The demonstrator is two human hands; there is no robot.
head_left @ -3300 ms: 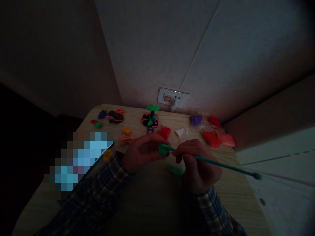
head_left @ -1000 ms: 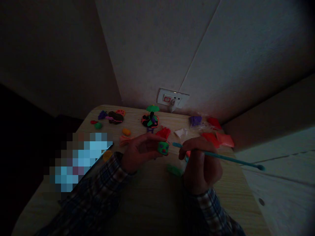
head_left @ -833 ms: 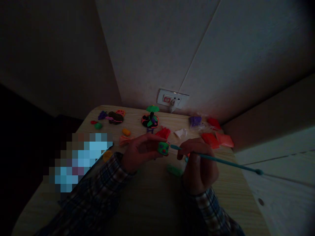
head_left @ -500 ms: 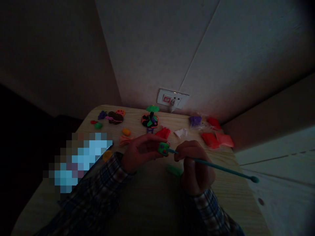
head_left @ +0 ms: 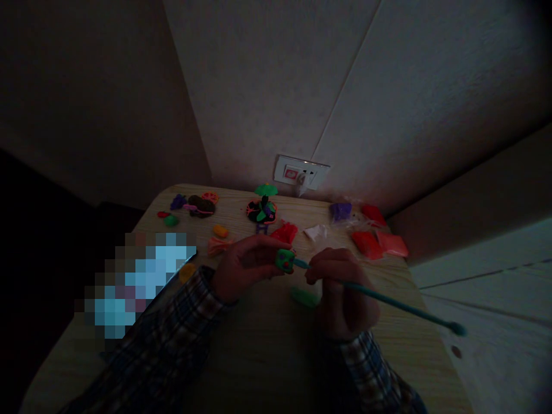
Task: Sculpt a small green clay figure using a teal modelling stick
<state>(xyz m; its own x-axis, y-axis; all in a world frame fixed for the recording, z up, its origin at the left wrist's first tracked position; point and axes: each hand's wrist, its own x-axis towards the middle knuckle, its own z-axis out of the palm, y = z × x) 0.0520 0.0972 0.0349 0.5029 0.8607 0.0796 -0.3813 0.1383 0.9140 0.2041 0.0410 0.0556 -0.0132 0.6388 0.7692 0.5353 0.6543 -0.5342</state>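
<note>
Pinched between the fingers of my left hand [head_left: 245,267] is a small green clay piece [head_left: 284,261] with red and purple spots on its face. My right hand [head_left: 345,293] is closed around a thin teal modelling tool [head_left: 401,309], whose rounded end sticks out to the right. The tool's other tip meets or nearly meets the right side of the clay piece; exact contact is too dark to make out. Below the hands lies a green lump in a clear wrapper [head_left: 305,296].
A lit phone [head_left: 146,282], its screen blurred, lies at the left of the wooden table [head_left: 414,356]. Clay figures, one with a green umbrella [head_left: 266,190], stand at the back. Red clay packets [head_left: 366,244] and a purple packet [head_left: 341,211] lie right. A wall socket [head_left: 302,171] holds a plug.
The tool's rounded end has swung slightly down and to the right with my right hand. The green clay piece is turned a little in my left fingers.
</note>
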